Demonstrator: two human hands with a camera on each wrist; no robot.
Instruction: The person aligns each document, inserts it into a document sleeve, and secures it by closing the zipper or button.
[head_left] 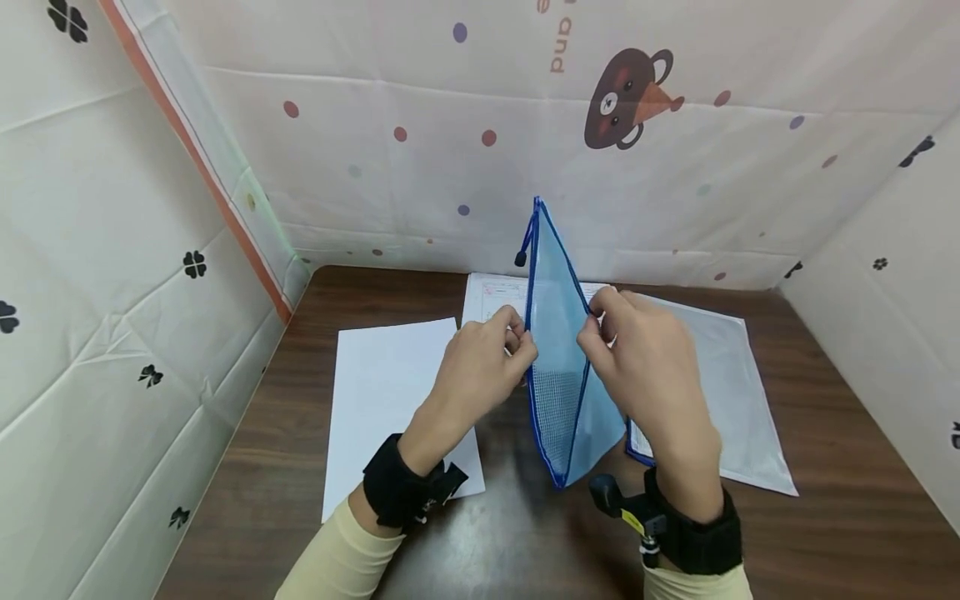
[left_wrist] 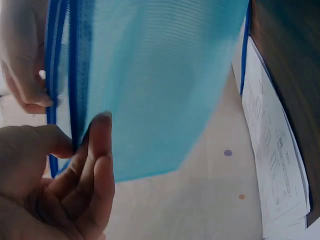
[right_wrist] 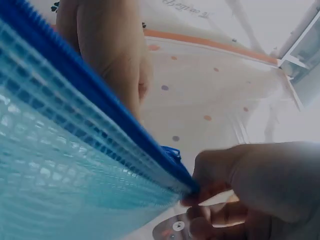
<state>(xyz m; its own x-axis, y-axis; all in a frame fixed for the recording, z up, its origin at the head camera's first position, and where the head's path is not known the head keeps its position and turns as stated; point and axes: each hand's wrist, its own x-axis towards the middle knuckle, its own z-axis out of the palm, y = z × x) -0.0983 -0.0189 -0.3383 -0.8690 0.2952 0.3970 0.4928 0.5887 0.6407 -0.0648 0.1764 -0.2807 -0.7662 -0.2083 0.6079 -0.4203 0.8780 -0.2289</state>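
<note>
A light-blue mesh zipper pouch [head_left: 555, 367] with dark-blue edging stands upright between both hands, its mouth spread apart. My left hand [head_left: 483, 358] pinches the left zipper edge between thumb and fingers; the left wrist view shows that grip on the blue mesh [left_wrist: 155, 90]. My right hand [head_left: 645, 358] pinches the opposite edge, and in the right wrist view its fingertips sit right at the blue zipper band [right_wrist: 120, 115]. A zipper pull [head_left: 521, 257] dangles from the pouch's far end. No papers show inside the pouch.
White paper sheets [head_left: 382, 392] lie at the left on the brown wooden table [head_left: 262, 483]. Printed papers [head_left: 498, 292] lie behind the pouch. To the right, under my right forearm, is a whitish translucent pouch [head_left: 735, 392]. Patterned cloth walls surround the table.
</note>
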